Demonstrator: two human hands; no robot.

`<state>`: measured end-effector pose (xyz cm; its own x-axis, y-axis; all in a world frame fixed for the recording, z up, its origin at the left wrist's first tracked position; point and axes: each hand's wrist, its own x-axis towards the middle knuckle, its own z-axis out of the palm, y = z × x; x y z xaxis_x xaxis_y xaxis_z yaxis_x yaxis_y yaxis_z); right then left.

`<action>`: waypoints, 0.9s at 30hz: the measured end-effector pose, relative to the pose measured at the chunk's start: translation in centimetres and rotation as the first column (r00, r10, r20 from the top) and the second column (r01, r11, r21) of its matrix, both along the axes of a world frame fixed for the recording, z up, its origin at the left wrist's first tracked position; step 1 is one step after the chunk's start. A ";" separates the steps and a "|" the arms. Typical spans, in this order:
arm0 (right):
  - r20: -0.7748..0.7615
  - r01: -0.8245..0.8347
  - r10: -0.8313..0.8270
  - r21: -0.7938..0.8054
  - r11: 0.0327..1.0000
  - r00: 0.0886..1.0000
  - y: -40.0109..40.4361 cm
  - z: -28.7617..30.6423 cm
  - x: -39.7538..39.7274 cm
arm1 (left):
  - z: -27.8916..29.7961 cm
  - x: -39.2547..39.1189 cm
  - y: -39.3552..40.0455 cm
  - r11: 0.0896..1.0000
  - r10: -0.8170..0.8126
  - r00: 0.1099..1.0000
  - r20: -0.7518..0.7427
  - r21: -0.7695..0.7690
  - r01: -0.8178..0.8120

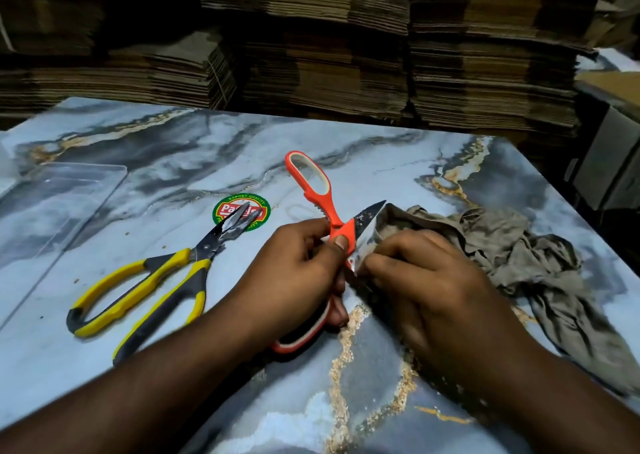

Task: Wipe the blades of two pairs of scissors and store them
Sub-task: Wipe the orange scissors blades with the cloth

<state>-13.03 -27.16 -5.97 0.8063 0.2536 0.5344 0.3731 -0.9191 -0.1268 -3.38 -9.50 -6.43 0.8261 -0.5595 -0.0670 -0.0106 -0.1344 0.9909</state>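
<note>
I see the orange scissors [313,190] spread wide open near the middle of the bench [398,162], white-lined handle loops at either end, one loop pointing toward the far edge and the other tucked under my left hand; the exposed blade is steel, smeared and spotted, its tip pointing toward the far right corner. The yellow-and-grey scissors [145,290] lie flat to the left of centre, handles toward the near left corner, blades slightly parted with their tips over a round green-and-red sticker [228,207]. I count two pairs of scissors, one grey-brown cloth [512,245], one clear plastic tray [59,204] at the left edge. My left hand [298,273] is curled round the orange scissors at the pivot, thumb pressed on the orange plastic. My right hand [429,280] has its fingers bent over a fold of the cloth, pinching it against the lower part of the blade; the rest of the cloth trails crumpled toward the right edge. Stacks of flattened cardboard [311,48] stand beyond the far edge
</note>
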 end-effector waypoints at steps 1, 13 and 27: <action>-0.003 0.007 -0.007 0.044 0.999 1.000 -0.5 -0.1 0.2 | 0.0 0.0 0.1 1.000 -0.003 1.000 0.007 0.008 0.003; -0.003 -0.092 0.092 -0.043 0.995 0.996 -2.7 -0.5 -1.0 | -0.3 0.0 0.4 1.000 0.005 1.000 0.006 -0.025 -0.005; 0.020 -0.091 0.093 -0.100 0.991 0.995 -2.2 -0.1 -0.6 | -0.4 -0.1 0.3 0.999 -0.027 0.998 0.063 0.021 0.026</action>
